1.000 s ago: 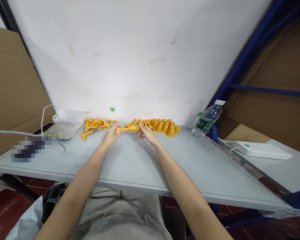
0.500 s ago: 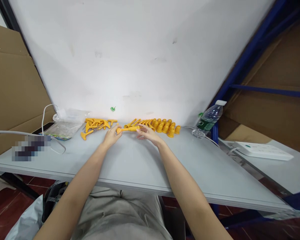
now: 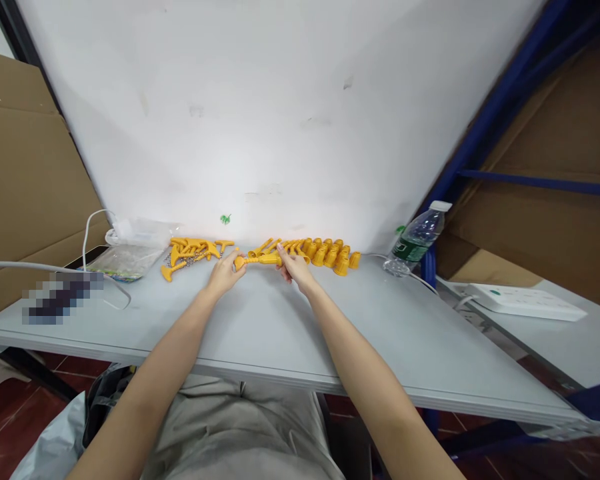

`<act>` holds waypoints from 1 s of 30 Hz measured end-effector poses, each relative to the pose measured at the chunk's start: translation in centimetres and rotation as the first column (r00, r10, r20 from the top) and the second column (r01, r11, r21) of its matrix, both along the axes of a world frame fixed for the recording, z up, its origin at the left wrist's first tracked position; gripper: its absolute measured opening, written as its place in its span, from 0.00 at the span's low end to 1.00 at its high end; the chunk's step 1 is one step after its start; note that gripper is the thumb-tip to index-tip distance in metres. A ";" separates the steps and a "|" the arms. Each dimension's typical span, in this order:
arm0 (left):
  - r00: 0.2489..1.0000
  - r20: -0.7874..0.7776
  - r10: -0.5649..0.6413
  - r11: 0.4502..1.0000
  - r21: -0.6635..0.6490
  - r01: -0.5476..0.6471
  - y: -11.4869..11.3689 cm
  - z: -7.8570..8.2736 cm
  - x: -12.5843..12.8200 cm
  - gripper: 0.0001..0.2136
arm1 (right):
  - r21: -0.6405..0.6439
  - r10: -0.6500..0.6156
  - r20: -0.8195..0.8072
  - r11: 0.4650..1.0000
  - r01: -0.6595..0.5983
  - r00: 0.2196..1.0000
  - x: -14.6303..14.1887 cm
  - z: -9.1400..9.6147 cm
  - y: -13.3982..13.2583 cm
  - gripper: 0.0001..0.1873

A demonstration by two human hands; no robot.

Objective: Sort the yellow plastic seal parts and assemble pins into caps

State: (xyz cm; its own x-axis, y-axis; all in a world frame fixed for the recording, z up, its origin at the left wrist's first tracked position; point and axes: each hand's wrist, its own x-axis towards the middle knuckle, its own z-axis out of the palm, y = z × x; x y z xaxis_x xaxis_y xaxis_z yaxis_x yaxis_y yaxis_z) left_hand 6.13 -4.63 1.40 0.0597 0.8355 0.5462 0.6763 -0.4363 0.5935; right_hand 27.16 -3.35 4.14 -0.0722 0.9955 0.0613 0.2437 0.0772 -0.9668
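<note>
A long yellow plastic piece (image 3: 260, 260) with a ribbed shaft lies level between my hands, just above or on the table. My left hand (image 3: 224, 272) is closed around its rounded left end. My right hand (image 3: 295, 267) grips the wider right end, thumb on top. Behind my hands a row of yellow stick-like parts (image 3: 265, 245) leans along the wall. To their right stand several yellow ribbed cups (image 3: 341, 265). Left of my left hand sits a pile of yellow T-shaped handles (image 3: 193, 248) with metal chains.
A plastic bottle (image 3: 417, 240) leans at the back right, near a white power strip (image 3: 525, 301). Clear plastic bags (image 3: 135, 257) and white cables (image 3: 87, 233) lie at the left. The white wall (image 3: 300, 133) closes off the back of the grey table (image 3: 260, 327).
My right hand has shifted slightly left, its fingers closing around the right end of the yellow piece with the thumb now on top. My left hand has stayed nearly still.
</note>
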 end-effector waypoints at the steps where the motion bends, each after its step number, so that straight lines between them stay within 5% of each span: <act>1: 1.000 0.001 0.000 1.000 -0.006 0.000 0.1 0.0 0.0 0.10 | -0.003 0.020 0.009 1.000 -0.020 1.000 0.1 0.1 -0.1 0.33; 5: 1.000 -0.001 0.015 1.000 -0.018 -0.015 0.4 -0.2 -0.3 0.10 | 0.046 0.161 -0.044 0.986 -0.159 0.986 0.8 0.3 -0.2 0.26; 9: 1.000 0.003 0.030 1.000 -0.009 -0.030 0.5 -0.1 -0.3 0.09 | 0.113 0.251 -0.069 0.964 -0.243 0.965 1.0 -0.3 0.2 0.30; 30: 1.000 -0.009 0.013 1.000 0.007 -0.013 0.3 0.0 -0.2 0.11 | 0.098 0.146 -0.130 0.986 -0.134 0.981 0.0 -0.2 0.1 0.31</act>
State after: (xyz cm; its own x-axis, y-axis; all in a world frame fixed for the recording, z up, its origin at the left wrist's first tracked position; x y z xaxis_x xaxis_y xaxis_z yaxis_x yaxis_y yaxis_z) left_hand 5.89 -4.31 1.38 0.0537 0.8324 0.5516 0.6876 -0.4314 0.5840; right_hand 27.15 -3.26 3.97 -0.1953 0.9663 0.1677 0.0910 0.1881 -0.9779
